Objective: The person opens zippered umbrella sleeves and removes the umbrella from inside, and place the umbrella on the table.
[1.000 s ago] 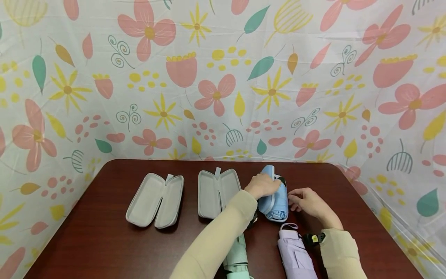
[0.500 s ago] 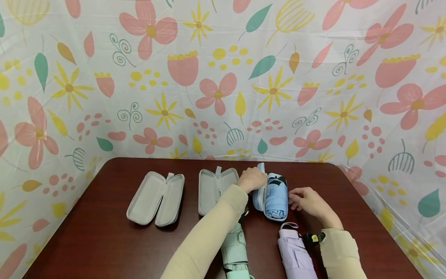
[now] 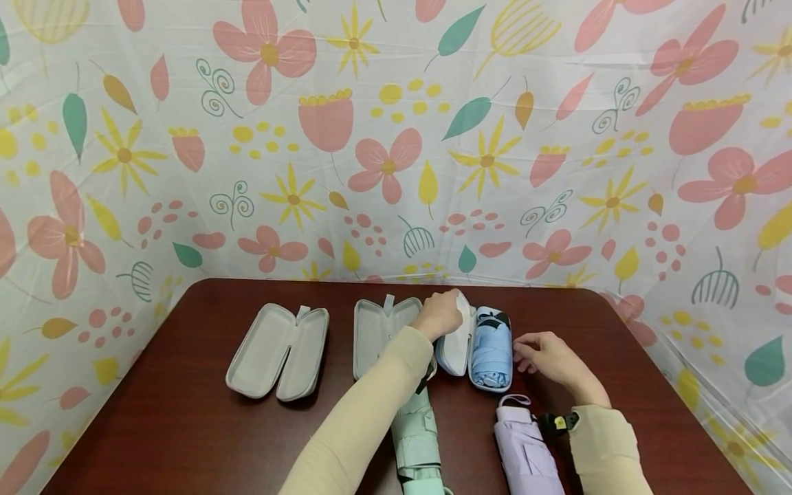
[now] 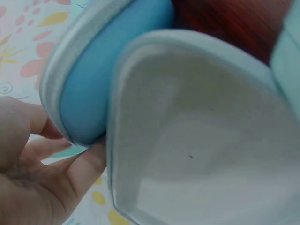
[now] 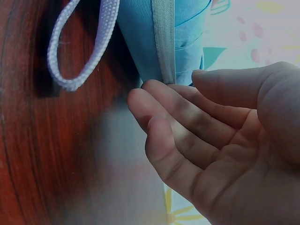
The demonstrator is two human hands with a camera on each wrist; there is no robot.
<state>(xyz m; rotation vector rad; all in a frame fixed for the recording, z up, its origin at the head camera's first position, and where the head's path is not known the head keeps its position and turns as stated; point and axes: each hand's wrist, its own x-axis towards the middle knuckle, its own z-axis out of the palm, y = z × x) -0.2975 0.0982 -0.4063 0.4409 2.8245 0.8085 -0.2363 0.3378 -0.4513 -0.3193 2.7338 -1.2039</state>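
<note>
A blue zip case point(image 3: 456, 344) lies unfolded at the back right of the table, its pale lining showing in the left half. A folded blue umbrella point(image 3: 491, 354) fills the right half. My left hand point(image 3: 438, 315) pinches the edge of the case's left half; the left wrist view has thumb and fingers at its rim point(image 4: 89, 89). My right hand point(image 3: 551, 356) is beside the case's right side, fingers loosely bent and holding nothing. In the right wrist view its fingertips point(image 5: 152, 86) are right at the zipped edge point(image 5: 164, 42).
Two grey-lined cases, one at left point(image 3: 256, 354) and one in the middle point(image 3: 370, 337), lie unfolded. My left arm partly covers the middle one. A mint-green folded umbrella point(image 3: 416, 440) and a lilac one point(image 3: 526, 450) lie nearer the front. A patterned curtain point(image 3: 396, 137) hangs behind the table.
The blue case's left half has swung away from the umbrella to the left, with my left hand moving along with it. My right hand has stayed in place.
</note>
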